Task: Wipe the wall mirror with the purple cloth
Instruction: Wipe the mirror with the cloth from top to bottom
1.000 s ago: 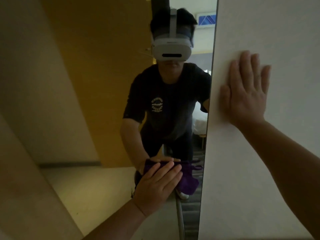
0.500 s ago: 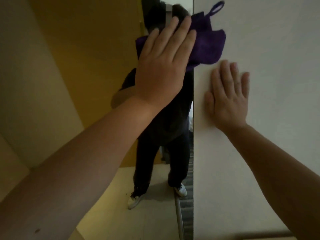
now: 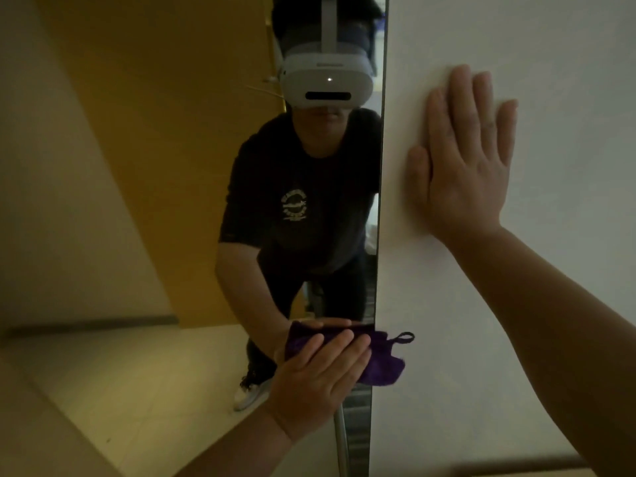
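Observation:
The wall mirror (image 3: 172, 201) fills the left and middle of the view, and its right edge runs down the centre. My left hand (image 3: 316, 380) lies flat low on the glass near that edge, pressing the purple cloth (image 3: 382, 363) against it. The cloth sticks out past the mirror's edge onto the wall, and its hanging loop points right. My right hand (image 3: 461, 160) rests flat with fingers spread on the white wall (image 3: 550, 63), higher up and to the right of the mirror. It holds nothing.
The mirror reflects a person in a dark T-shirt with a white headset, a yellow-brown wall panel and a pale floor. The white wall covers the right half of the view. A pale strip runs along the wall's bottom edge.
My left hand has swept the cloth from the top of the mirror's right edge down to its lower part. The right hand has stayed flat on the wall.

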A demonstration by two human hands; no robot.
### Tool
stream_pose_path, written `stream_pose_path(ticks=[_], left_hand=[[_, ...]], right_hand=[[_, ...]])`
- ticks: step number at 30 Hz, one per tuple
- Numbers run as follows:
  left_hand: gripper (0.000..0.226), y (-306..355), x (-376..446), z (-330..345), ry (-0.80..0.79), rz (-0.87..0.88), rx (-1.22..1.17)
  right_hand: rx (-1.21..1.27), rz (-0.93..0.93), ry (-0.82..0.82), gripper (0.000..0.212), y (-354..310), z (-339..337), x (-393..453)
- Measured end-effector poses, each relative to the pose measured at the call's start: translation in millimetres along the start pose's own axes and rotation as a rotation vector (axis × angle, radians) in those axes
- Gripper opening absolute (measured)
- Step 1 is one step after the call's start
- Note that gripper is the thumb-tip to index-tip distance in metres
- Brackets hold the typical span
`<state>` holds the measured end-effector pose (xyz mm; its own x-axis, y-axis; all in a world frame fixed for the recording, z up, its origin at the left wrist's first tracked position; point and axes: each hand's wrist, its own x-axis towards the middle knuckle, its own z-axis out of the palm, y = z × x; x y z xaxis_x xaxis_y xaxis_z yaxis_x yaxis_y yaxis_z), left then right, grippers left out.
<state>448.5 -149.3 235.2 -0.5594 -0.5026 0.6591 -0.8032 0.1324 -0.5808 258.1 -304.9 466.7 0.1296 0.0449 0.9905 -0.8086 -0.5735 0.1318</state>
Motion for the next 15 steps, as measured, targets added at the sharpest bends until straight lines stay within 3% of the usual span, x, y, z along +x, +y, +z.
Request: stream_pose_path(ticks=[6,11,15], left_hand=[[0.041,-0.7,1.1,-8.8,-0.032,-0.044,-0.093],[0.045,-12.9,12.3,-45.6,-0.119,-0.095,-0.348],[0.032,-48.2,13.6,-82.4,-0.039,-0.227,-0.427]], right_hand=[[-0.002,0.021,-0.021,0.052,-4.9,-1.3,1.0],[0.085,0.090,-0.131,0.054,-14.6,-13.2,3.1],[0.259,0.138,-0.227,0.057,-65.3,-41.0,-10.4]])
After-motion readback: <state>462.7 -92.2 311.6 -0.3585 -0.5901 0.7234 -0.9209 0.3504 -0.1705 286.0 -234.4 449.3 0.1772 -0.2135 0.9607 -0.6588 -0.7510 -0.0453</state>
